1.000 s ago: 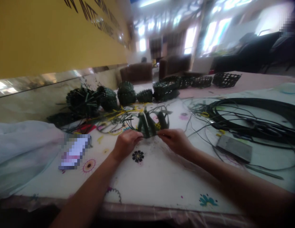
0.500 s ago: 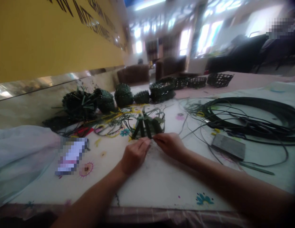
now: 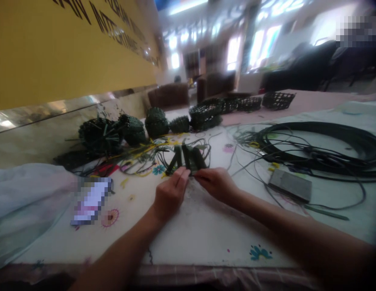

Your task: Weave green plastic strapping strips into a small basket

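Observation:
A partly woven basket (image 3: 187, 158) of dark green strips stands on the white flowered tablecloth (image 3: 206, 234), its flat strips rising and thin ones looping out around it. At its near edge my left hand (image 3: 172, 190) is closed, fingertips pinched on the strips. My right hand (image 3: 216, 184) is closed just beside it, thumb and fingers pinching a thin dark strip at the same edge. My fingers hide the exact spot where the strips cross.
Several finished green baskets (image 3: 156, 123) line the back. At right lie a big coil of dark strips (image 3: 354, 141) and a grey block (image 3: 290, 186). On the left are a blurred pale object (image 3: 92, 201) and a translucent plastic bag (image 3: 27, 206). A yellow sign (image 3: 69, 48) hangs on the wall.
My left fingers have shifted slightly up and left on the basket's near edge. The right hand keeps its pinch almost in place, and the view has drifted a little.

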The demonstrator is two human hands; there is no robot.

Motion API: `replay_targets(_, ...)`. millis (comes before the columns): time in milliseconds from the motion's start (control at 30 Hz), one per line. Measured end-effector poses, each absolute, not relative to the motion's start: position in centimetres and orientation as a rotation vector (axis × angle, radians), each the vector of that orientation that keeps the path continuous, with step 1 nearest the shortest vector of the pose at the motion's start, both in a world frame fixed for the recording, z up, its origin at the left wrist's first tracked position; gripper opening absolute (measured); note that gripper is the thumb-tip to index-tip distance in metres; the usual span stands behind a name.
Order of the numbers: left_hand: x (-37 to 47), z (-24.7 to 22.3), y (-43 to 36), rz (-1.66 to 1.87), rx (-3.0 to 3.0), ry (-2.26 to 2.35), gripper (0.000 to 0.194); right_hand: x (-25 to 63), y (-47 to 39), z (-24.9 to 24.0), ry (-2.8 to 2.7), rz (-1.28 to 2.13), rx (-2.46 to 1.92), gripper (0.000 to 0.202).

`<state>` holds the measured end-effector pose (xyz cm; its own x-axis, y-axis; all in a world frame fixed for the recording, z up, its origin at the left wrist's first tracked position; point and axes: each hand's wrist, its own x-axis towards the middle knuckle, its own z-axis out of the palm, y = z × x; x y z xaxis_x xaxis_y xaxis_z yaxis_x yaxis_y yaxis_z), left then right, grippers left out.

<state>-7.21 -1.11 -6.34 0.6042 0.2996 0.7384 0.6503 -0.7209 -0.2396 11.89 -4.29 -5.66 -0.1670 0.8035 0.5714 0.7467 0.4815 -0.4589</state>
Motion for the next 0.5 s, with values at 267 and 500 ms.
replay_targets(267,-6.7,-6.2,-0.2,-1.116,-2.737,-0.848,0.022,11.7,-4.5,-5.7,-2.038,0.079,-1.314,0.023)
replay_targets(500,-6.6,-5.0,-0.9,-1.324,-2.88,-1.154,0.013,11.6,-4.8,-5.6,-2.263,-0.408,-1.335,0.022)
